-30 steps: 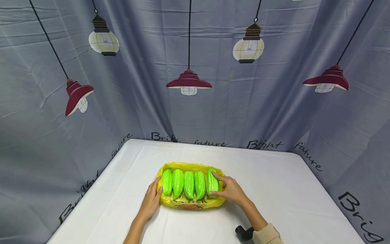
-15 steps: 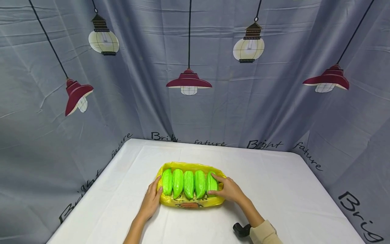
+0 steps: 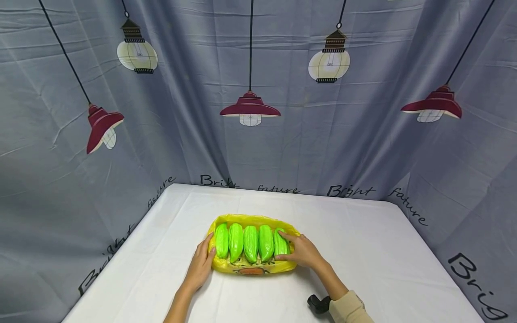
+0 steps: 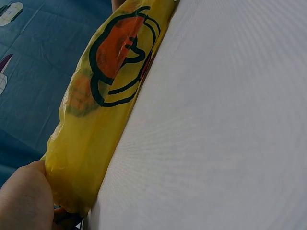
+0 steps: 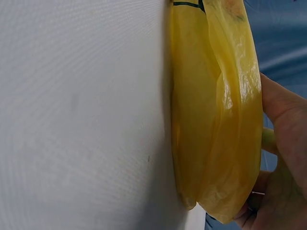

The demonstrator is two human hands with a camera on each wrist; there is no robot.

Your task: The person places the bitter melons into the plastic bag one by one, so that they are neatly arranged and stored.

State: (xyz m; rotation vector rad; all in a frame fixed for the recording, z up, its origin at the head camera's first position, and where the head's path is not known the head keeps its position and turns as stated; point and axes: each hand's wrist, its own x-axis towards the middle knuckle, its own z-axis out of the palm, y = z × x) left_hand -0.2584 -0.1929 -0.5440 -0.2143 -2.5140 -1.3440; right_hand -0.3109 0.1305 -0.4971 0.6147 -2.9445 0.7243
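Observation:
Several bright green, ridged, elongated vegetables (image 3: 250, 244) lie side by side in a shallow, oval container covered by a yellow plastic bag (image 3: 258, 270). My left hand (image 3: 199, 264) holds the container's left end, thumb and fingertips at the rim. In the left wrist view the bag's printed side (image 4: 96, 139) fills the left part. My right hand (image 3: 304, 252) reaches over the right end and holds the rightmost green vegetable (image 3: 280, 244), index finger near its far end and thumb near its close end. The right wrist view shows the bag's side (image 5: 216, 115) hiding this vegetable.
The container stands on a white-covered table (image 3: 355, 251). A grey-blue curtain (image 3: 282, 148) printed with lamps and lettering surrounds the table's back and sides. A black device (image 3: 319, 304) sits at my right wrist, beside a beige sleeve (image 3: 350, 308).
My right hand has moved slightly left and toward me. The rightmost green vegetable has come lower into the row, its far end dropping. The left hand has stayed in place.

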